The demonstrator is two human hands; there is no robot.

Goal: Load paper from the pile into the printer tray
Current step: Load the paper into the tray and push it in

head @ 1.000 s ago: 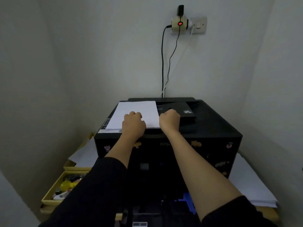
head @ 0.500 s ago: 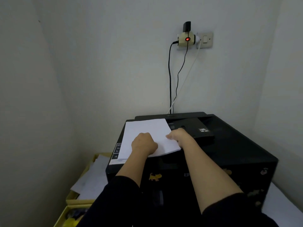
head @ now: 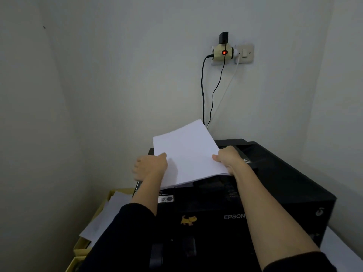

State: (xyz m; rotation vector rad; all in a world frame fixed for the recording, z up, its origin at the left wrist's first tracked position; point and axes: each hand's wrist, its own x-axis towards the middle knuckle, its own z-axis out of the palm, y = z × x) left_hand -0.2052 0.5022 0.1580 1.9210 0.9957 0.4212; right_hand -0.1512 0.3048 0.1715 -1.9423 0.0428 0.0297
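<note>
A thin stack of white paper [head: 188,152] is lifted off the top of the black printer [head: 275,193], tilted with its far edge raised toward the wall. My left hand [head: 151,165] grips the stack's left edge, slightly blurred. The stack's right edge is pinched by my right hand [head: 228,157], thumb on top. The printer's rear feed area [head: 243,148] lies dark behind my right hand; its details are hard to make out.
A wall socket with adapter [head: 224,53] and cables [head: 203,91] hangs above the printer. Loose white sheets [head: 106,216] rest on yellow trays [head: 82,246] at lower left. More white paper [head: 341,244] lies at lower right. Walls close in on both sides.
The paper lay flat on the printer top under both fists; both hands have since taken its side edges and lifted it, far edge up. The camera has tilted upward.
</note>
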